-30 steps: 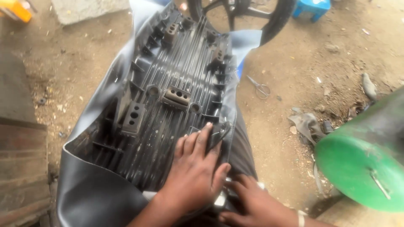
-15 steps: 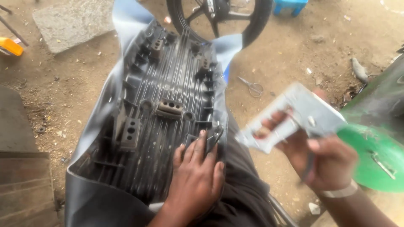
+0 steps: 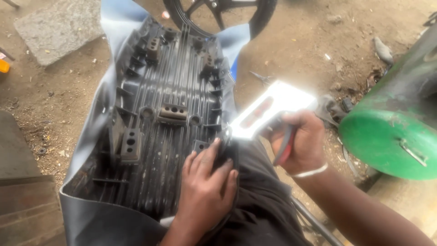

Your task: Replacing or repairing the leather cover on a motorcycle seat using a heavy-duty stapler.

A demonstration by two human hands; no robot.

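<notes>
- Under the left hand (image 3: 207, 182), a black plastic seat base (image 3: 166, 114) is lying upside down, its ribbed underside facing up; the palm is pressing flat on the base's near right edge, fingers spread and closed on nothing.
- Just right of that hand, the right hand (image 3: 300, 141) is wrapping its grip tight around a silver staple gun (image 3: 268, 109), with the red-edged lever under the fingers.
- At the gun's nose, the tool is meeting the seat's right rim, just beside the left fingertips (image 3: 214, 143).
- Around the base, a dark vinyl cover (image 3: 91, 214) is lying spread out, and its edge is folding up over the rim beneath the left palm.
- Beyond the far end of the seat, a black wheel (image 3: 218, 13) is standing on the dirt ground (image 3: 300, 54).
- Right of the gripping hand, a green round drum (image 3: 391, 136) is sitting close by.
- Far left of both hands, a flat grey stone (image 3: 59, 27) is resting on the dirt.
</notes>
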